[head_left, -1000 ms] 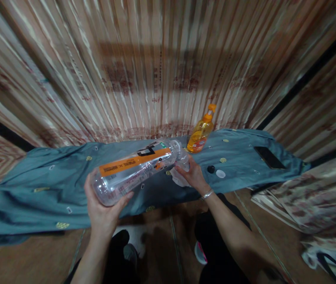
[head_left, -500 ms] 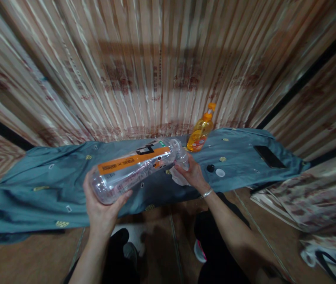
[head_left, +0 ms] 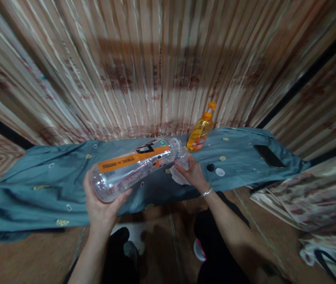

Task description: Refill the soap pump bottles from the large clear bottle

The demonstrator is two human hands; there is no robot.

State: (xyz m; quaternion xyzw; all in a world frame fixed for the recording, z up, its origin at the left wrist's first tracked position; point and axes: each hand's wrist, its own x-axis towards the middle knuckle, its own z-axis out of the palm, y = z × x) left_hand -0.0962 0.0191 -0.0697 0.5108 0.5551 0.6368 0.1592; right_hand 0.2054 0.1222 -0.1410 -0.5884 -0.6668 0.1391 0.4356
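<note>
My left hand (head_left: 101,209) is wrapped round the base of a large clear plastic bottle (head_left: 135,163) with an orange and silver label. The bottle is tilted, its neck lower in depth than I can judge and pointing right. At its mouth, my right hand (head_left: 193,171) grips a small clear plastic container (head_left: 182,157) with a whitish lower part. Whether the two mouths touch, I cannot tell. Behind the right hand stands an orange pump bottle (head_left: 200,134) of yellow liquid. Right of that hand lie a black cap (head_left: 210,167) and a white disc-like cap (head_left: 220,172).
A blue-green patterned cloth (head_left: 61,169) covers the long narrow bench. A dark phone (head_left: 269,156) lies at its right end. Striped curtains (head_left: 156,71) hang close behind and at both sides. My legs and shoes are below the front edge, over a tiled floor (head_left: 159,236).
Both hands keep their hold on the large bottle and the small container. Almost nothing moves; the large bottle's base sits very slightly higher in view.
</note>
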